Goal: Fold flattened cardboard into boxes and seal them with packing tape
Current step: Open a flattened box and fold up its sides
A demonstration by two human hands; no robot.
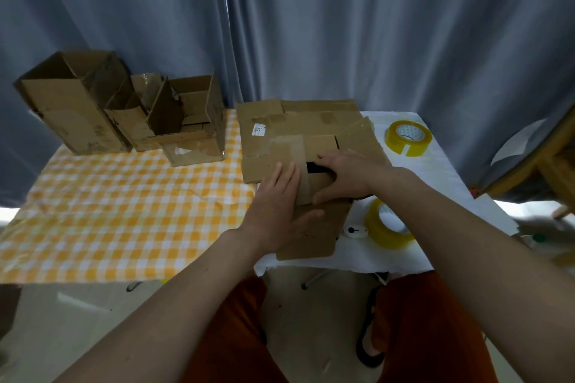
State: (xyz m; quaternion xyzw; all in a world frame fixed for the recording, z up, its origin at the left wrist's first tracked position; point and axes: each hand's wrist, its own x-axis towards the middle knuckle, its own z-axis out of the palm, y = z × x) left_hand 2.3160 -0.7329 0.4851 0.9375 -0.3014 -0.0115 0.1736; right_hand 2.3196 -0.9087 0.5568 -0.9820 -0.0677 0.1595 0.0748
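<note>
**Box flaps pressed down at bench centre**

Far left, at 10 o'clock from the work area: a tall open box (67,106) stands upright on the yellow checked cloth (124,211). Just beside it, toward 11 o'clock, a cluster of smaller open boxes (183,121) stands with flaps raised; these boxes touch one another.

Centre: the box being folded (314,227) rests on the bench (435,165), near its front edge. The left hand (280,202) lies flat, fingers straight and together, pressing a flap that carries a strip of old tape. The right hand (345,174) lies across the adjoining flap, fingers extended toward 9 o'clock, thumb at the flap's near edge. A dark gap shows between the two flaps. Neither hand is clamped around anything.

Behind, at 12 o'clock: a stack of flattened cardboard (298,124) lies under the far part of the box.

Right: one tape roll (408,137) lies flat at 2 o'clock. A second tape roll (387,225) leans at 4 o'clock, partly hidden by the right forearm. A small white object (356,231) lies just beside it, nature indeterminate.
</note>
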